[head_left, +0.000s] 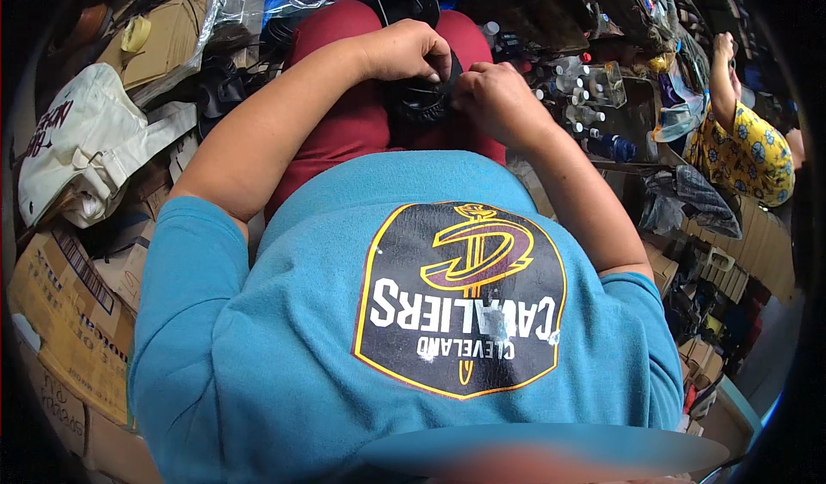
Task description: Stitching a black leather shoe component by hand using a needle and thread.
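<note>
A black item with a rounded, shiny front (pixel 419 104), which looks like a shoe or sandal, rests between my thighs in dark red trousers (pixel 340 127). My left hand (pixel 409 51) is over its far left side, thumb and fingers pinched together at its dark edge. My right hand (pixel 497 95) is at its right side with fingers curled in. What the right fingertips grip is hidden. Beyond my hands, near my knees, lies another black strappy piece (pixel 404 4), possibly a second sandal.
Several plastic bottles (pixel 581 97) stand to the right. At left are a white canvas bag (pixel 73 140), cardboard boxes (pixel 73 320) and a roll of tape (pixel 135 34). On the far right is another person in a yellow patterned garment (pixel 747 153).
</note>
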The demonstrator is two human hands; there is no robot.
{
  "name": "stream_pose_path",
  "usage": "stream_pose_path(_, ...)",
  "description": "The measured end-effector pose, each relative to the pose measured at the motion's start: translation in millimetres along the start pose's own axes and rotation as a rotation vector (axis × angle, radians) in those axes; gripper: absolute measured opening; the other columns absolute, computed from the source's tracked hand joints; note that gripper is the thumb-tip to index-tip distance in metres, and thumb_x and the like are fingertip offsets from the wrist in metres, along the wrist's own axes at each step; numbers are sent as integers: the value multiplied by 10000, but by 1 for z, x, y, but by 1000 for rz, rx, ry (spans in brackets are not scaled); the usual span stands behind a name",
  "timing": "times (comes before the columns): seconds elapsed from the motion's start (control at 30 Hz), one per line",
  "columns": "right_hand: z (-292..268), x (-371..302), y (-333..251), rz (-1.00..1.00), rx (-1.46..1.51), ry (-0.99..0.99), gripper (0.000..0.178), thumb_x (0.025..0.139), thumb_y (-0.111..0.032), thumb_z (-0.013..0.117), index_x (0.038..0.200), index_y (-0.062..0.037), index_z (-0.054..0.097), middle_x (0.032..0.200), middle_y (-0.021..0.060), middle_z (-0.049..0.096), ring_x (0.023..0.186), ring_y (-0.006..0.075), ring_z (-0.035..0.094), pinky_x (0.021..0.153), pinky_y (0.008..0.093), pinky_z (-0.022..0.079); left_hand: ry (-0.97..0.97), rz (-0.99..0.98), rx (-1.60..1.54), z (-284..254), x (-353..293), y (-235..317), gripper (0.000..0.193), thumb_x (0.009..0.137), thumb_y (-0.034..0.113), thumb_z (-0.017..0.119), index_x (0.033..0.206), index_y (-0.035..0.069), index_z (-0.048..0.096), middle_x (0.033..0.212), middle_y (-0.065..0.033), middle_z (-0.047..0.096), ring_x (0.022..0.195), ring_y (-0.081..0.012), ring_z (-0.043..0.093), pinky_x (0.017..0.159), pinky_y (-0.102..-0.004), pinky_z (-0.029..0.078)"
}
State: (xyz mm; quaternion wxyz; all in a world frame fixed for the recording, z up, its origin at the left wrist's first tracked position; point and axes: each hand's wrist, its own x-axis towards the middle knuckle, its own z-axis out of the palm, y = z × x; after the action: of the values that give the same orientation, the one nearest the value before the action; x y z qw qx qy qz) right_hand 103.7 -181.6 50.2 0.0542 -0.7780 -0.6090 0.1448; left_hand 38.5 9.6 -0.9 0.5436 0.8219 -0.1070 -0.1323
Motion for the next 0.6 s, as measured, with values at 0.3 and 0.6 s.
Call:
stream_pose_path(0.3, -3, -30, 34, 467, 1124, 79, 244, 884, -240, 609, 968, -14, 641, 853, 0, 627, 800, 76, 528, 750, 238, 426, 405, 191, 131, 4, -29, 2, 157, 732, -3, 664, 875, 59, 682, 879, -55, 619, 834, -172, 613, 741, -278, 489)
stream_pose_path(0.6, 29, -29, 20, 284, 847, 251, 219, 758, -164, 759, 903, -37, 656, 870, -6, 502, 767, 68, 512, 671, 223, 443, 360, 247, 234, 29, -39, 16, 142, 740, 16, 677, 875, 44, 642, 926, -75, 581, 860, -222, 602, 752, -303, 482)
